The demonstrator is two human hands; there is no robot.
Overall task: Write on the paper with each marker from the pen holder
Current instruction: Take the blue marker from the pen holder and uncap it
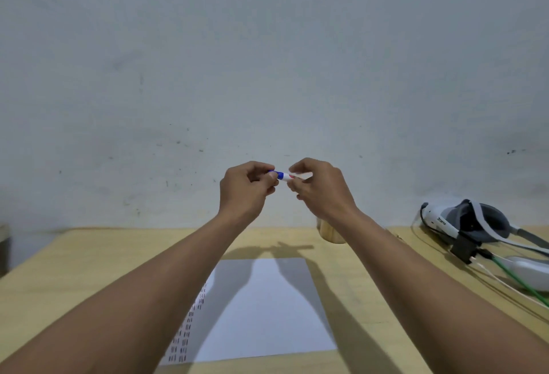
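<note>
Both hands are raised in front of the wall, above the desk, holding one marker (283, 176) between them. The marker is white with a blue cap. My left hand (246, 188) pinches the blue cap end and my right hand (319, 188) grips the white barrel. Whether the cap is seated or partly off I cannot tell. Below them a white sheet of paper (267, 308) lies on the wooden desk, with rows of short dark and red strokes down its left edge. The wooden pen holder (328, 232) stands behind my right forearm, mostly hidden.
The light wooden desk (89, 269) runs to a pale wall at the back. At the right lie a grey and white headset (463, 225), a white controller (531, 274) and green and white cables (517, 281). A dark object edge shows at far left (3, 249).
</note>
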